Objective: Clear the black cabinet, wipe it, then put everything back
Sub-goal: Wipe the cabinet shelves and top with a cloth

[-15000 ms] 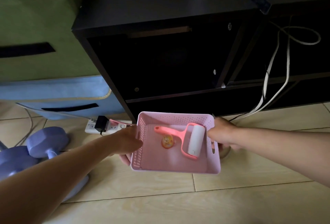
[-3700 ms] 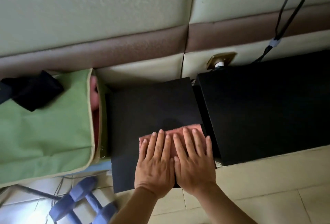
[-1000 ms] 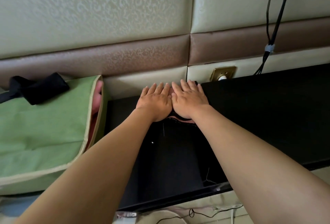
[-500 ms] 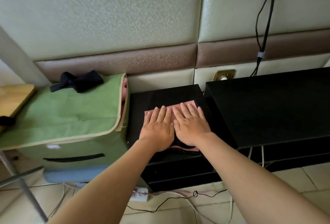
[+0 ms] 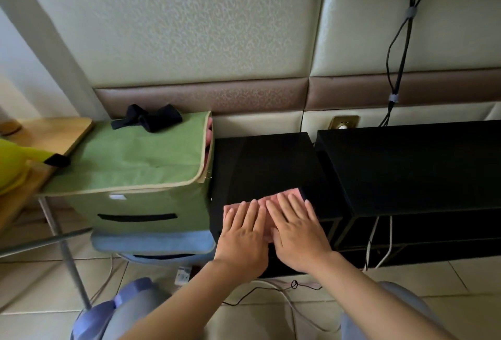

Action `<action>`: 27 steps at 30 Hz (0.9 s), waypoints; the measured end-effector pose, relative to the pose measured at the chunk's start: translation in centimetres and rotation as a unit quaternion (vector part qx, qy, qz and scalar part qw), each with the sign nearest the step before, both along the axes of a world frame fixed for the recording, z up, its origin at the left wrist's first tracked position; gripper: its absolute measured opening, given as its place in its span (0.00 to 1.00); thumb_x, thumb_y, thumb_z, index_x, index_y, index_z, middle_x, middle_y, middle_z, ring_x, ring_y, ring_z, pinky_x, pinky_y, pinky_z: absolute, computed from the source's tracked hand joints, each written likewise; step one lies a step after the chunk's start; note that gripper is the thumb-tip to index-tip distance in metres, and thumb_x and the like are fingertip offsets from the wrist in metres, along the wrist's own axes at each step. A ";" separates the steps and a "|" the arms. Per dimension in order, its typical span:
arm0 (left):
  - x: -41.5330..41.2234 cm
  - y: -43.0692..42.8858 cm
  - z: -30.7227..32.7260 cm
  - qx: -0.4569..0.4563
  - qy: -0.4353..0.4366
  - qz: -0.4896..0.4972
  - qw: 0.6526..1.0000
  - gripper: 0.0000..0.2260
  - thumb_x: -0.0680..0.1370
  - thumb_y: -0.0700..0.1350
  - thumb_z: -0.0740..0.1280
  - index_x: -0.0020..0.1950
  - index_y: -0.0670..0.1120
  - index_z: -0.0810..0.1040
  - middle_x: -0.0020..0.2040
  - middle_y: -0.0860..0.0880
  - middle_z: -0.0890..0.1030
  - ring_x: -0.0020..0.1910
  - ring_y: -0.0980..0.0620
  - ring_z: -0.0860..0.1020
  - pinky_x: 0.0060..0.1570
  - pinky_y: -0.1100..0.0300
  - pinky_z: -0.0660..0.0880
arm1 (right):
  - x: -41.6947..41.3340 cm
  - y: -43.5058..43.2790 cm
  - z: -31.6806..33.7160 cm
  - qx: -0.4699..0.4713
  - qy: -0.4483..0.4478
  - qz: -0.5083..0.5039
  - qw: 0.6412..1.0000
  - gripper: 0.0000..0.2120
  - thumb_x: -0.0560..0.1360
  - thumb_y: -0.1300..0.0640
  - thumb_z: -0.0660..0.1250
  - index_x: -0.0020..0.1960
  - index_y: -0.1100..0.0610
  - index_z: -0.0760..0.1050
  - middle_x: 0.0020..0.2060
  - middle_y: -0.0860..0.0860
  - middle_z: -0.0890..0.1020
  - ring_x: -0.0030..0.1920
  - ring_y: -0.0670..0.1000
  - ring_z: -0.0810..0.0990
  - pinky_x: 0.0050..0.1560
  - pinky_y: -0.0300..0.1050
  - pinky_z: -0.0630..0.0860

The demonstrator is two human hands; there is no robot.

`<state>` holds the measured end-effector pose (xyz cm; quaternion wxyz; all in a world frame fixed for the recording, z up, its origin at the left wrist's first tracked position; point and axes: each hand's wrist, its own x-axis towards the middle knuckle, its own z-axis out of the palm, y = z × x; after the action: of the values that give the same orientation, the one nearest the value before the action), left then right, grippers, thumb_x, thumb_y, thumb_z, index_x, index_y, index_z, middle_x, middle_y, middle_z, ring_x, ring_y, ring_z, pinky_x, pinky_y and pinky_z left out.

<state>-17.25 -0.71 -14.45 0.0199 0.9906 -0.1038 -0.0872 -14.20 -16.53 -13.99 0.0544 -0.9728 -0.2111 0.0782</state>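
Note:
The small black cabinet (image 5: 264, 162) stands against the padded wall, its top bare except for a pink cloth (image 5: 291, 193) at its front edge. My left hand (image 5: 244, 239) and my right hand (image 5: 294, 231) lie side by side, flat on the cloth, fingers straight and pointing toward the wall. They press the cloth onto the cabinet top and hide most of it. Only the cloth's far edge and left corner show.
A longer black cabinet (image 5: 412, 166) adjoins on the right, with white cables (image 5: 379, 244) hanging below it. A green fabric box (image 5: 141, 166) sits on a blue one (image 5: 151, 242) at the left. A wooden table (image 5: 40, 139), dumbbells (image 5: 108, 310) and a power strip (image 5: 183, 274) are nearby.
Both hands have drawn the pink cloth from the back of the cabinet top toward its front edge. The view has pulled back and up.

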 end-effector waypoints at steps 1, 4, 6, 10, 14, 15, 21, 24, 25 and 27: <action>-0.2 0.0 0.5 -0.004 0.002 -0.001 1.000 0.37 0.74 0.57 0.36 0.83 0.46 0.42 0.83 0.46 0.45 0.81 0.45 0.41 0.79 0.45 0.41 | -0.2 -0.1 0.0 0.000 -0.003 0.001 1.000 0.35 0.76 0.43 0.34 0.82 0.47 0.40 0.82 0.50 0.42 0.81 0.54 0.37 0.79 0.58 0.36; 0.3 0.2 2.4 -0.013 0.004 -0.005 1.000 0.30 0.81 0.52 0.52 0.83 0.49 0.49 0.82 0.48 0.53 0.81 0.46 0.51 0.79 0.49 0.48 | -0.3 -0.2 0.3 0.007 -0.009 0.008 1.000 0.32 0.82 0.48 0.53 0.83 0.48 0.44 0.82 0.50 0.46 0.82 0.55 0.41 0.79 0.58 0.38; 1.1 0.7 3.1 -0.010 -0.008 -0.011 1.000 0.30 0.80 0.50 0.60 0.81 0.52 0.55 0.79 0.51 0.61 0.76 0.45 0.61 0.74 0.49 0.57 | -0.1 0.0 0.6 0.018 -0.011 0.011 1.000 0.32 0.82 0.51 0.59 0.82 0.48 0.49 0.82 0.50 0.49 0.82 0.55 0.44 0.79 0.58 0.42; 2.8 1.5 3.4 0.014 -0.027 -0.010 0.999 0.32 0.77 0.56 0.67 0.78 0.51 0.59 0.71 0.51 0.69 0.66 0.45 0.69 0.65 0.50 0.65 | 0.6 0.0 1.3 0.045 -0.036 0.009 0.998 0.26 0.79 0.56 0.65 0.76 0.47 0.65 0.78 0.48 0.64 0.79 0.53 0.58 0.78 0.58 0.54; 3.7 1.8 3.8 0.018 -0.013 0.023 0.999 0.28 0.74 0.68 0.63 0.63 0.48 0.72 0.58 0.49 0.73 0.59 0.45 0.73 0.59 0.51 0.65 | 1.1 -0.2 2.1 0.050 -0.050 0.023 0.997 0.18 0.76 0.57 0.67 0.65 0.48 0.72 0.66 0.45 0.72 0.70 0.52 0.67 0.70 0.55 0.64; 3.6 1.9 3.9 0.013 -0.012 0.018 1.000 0.21 0.76 0.63 0.64 0.60 0.49 0.74 0.55 0.49 0.73 0.58 0.45 0.74 0.57 0.52 0.65 | 1.1 -0.2 2.3 0.051 -0.044 0.027 0.997 0.18 0.76 0.58 0.67 0.64 0.48 0.72 0.64 0.45 0.72 0.69 0.51 0.67 0.68 0.54 0.65; 3.5 2.5 6.0 -0.095 0.049 0.023 0.994 0.08 0.74 0.48 0.67 0.48 0.52 0.69 0.49 0.51 0.72 0.49 0.46 0.76 0.45 0.53 0.73 | 0.9 0.1 3.5 0.087 -0.019 0.035 0.995 0.12 0.75 0.56 0.66 0.58 0.49 0.70 0.57 0.46 0.74 0.59 0.52 0.73 0.59 0.51 0.70; 3.6 3.3 7.3 -0.080 0.085 0.049 0.992 0.10 0.74 0.49 0.65 0.52 0.51 0.66 0.47 0.50 0.76 0.44 0.46 0.78 0.43 0.50 0.76 | 0.6 1.0 3.8 0.114 -0.013 0.034 0.993 0.10 0.78 0.51 0.66 0.55 0.49 0.67 0.53 0.45 0.74 0.56 0.51 0.75 0.55 0.50 0.71; 3.8 3.6 7.7 -0.068 0.079 0.053 0.993 0.11 0.74 0.49 0.65 0.53 0.50 0.66 0.46 0.50 0.76 0.43 0.46 0.77 0.42 0.51 0.75 | 0.5 1.5 3.8 0.124 -0.014 0.030 0.992 0.10 0.78 0.49 0.66 0.55 0.49 0.67 0.53 0.45 0.74 0.55 0.51 0.75 0.54 0.50 0.71; 4.2 4.2 8.2 -0.046 0.047 0.054 0.996 0.13 0.73 0.48 0.64 0.55 0.48 0.66 0.47 0.50 0.77 0.46 0.45 0.77 0.44 0.52 0.72 | 0.4 2.8 4.0 0.129 -0.022 0.018 0.991 0.11 0.79 0.51 0.65 0.59 0.51 0.67 0.55 0.47 0.75 0.56 0.52 0.76 0.55 0.51 0.73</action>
<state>-13.09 3.51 -6.25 0.0754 0.9875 -0.0534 -0.1275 -13.83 -13.72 -10.03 0.1735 -0.9551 -0.2381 0.0303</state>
